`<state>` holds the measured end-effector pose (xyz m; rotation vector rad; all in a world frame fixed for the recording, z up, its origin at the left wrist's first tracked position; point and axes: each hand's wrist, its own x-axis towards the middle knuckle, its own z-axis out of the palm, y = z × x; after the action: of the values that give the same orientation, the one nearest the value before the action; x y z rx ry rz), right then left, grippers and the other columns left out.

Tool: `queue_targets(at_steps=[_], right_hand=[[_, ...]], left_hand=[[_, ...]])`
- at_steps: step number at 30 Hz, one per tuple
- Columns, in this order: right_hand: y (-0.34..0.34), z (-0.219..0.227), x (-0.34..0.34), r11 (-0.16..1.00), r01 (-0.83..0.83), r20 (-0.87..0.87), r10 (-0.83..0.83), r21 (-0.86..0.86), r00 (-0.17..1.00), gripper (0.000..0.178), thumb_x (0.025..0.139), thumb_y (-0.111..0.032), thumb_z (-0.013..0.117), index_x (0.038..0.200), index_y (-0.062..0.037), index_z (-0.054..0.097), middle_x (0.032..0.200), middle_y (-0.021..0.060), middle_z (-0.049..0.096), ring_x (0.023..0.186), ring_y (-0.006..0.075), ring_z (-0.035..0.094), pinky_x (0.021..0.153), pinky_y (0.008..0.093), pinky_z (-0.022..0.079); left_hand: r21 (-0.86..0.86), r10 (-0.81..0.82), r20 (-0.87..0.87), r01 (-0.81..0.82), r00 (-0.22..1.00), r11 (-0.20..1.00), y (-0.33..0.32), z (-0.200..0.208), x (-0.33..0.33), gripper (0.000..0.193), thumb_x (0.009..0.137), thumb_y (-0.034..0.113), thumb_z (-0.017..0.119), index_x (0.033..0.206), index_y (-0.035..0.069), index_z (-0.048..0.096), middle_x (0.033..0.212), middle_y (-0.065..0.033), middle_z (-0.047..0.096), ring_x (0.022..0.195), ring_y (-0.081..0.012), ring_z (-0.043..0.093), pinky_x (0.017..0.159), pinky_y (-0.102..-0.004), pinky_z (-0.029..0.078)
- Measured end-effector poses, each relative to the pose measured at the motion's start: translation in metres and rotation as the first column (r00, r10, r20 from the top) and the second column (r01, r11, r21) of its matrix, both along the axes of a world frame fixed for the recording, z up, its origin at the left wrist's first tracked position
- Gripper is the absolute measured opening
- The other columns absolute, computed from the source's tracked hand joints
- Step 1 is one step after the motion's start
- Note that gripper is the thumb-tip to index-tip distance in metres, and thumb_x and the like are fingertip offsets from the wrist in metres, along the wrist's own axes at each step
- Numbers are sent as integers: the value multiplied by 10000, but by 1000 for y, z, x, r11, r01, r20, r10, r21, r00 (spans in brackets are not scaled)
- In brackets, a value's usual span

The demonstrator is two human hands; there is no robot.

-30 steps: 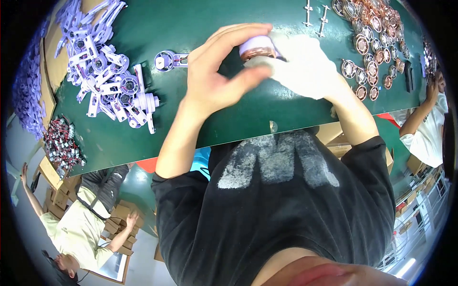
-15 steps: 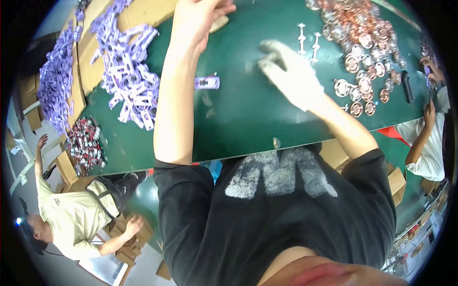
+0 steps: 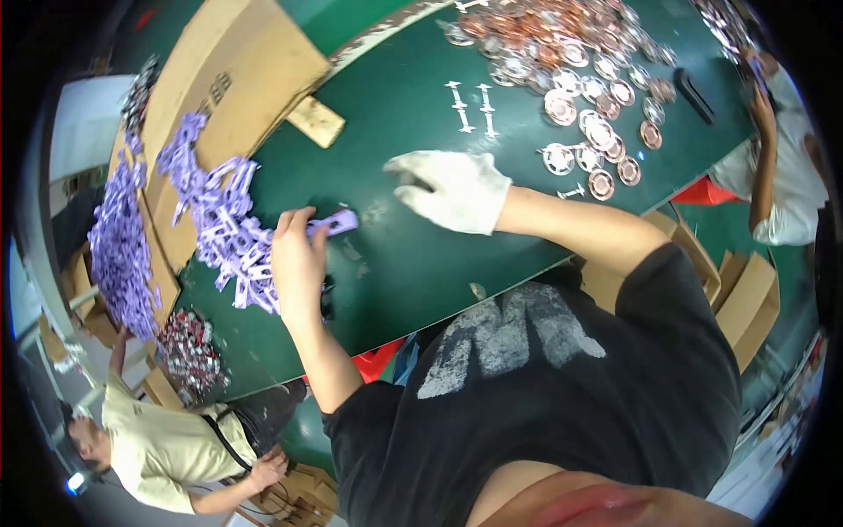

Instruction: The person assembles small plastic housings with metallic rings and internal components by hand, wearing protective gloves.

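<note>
Head view, looking down: green counter spans the scene. Wearer's black tee w/ worn pale print fills the near side. Co-worker in pale yellow tee is near L, past the counter's near edge; another in a light top is at R edge. Large cardboard sits far L. Purple plastic pcs: one heap at L edge, 2nd heap on the counter, just L of the L hand. Far R: spread pile of round copper- & silver-coloured pcs. Near L: heap of small red, black & white bits.

R hand, white-gloved, is mid-counter, thumb & fingers parted, nothing seen btwn them. L hand, bare, is L of centre, fingers partly curled at L end of a purple part, whose other end sticks out toward R hand; can't tell if the grip has closed. Wood block is by the cardboard; black bar, far R. Two thin white rods lie side by side, just far of R hand.
</note>
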<state>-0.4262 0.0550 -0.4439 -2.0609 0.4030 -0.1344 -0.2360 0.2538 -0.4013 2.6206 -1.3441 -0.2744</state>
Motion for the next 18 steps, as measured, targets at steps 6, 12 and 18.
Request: queue_targets(at_steps=[6, 12, 18], right_hand=[[2, -7, 4, 866, 83, 343, 106, -494, 933, 450, 824, -153, 705, 1258, -73, 615, 1215, 123, 611, 1171, 321, 586, 918, 443, 517], [-36, 5, 0, 900, 340, 210, -289, -273, 934, 274, 989, -345, 587, 1068, -90, 645, 930, 165, 686, 851, 389, 688, 726, 437, 558], [-88, 68, -20, 755, 621, 245, -656, 210, 714, 273, 994, -286, 561, 1078, -40, 646, 932, 193, 672, 891, 352, 666, 792, 436, 511]], left_hand=[[-313, -61, -174, 4, 983, 950, -54, -10, -39, 352, 828, 59, 803, 1155, -2, 688, 1041, -137, 719, 891, -199, 706, 792, -324, 557], [-831, -190, -356, -217, 915, 512, -111, -14, -70, 291, 902, -25, 699, 1187, -14, 639, 1177, -113, 622, 1005, -181, 647, 845, -313, 547], [-493, -618, 97, 577, 780, 651, -146, -35, -142, 294, 781, 167, 782, 1067, 180, 717, 1025, -56, 613, 923, -258, 608, 785, -380, 521]])
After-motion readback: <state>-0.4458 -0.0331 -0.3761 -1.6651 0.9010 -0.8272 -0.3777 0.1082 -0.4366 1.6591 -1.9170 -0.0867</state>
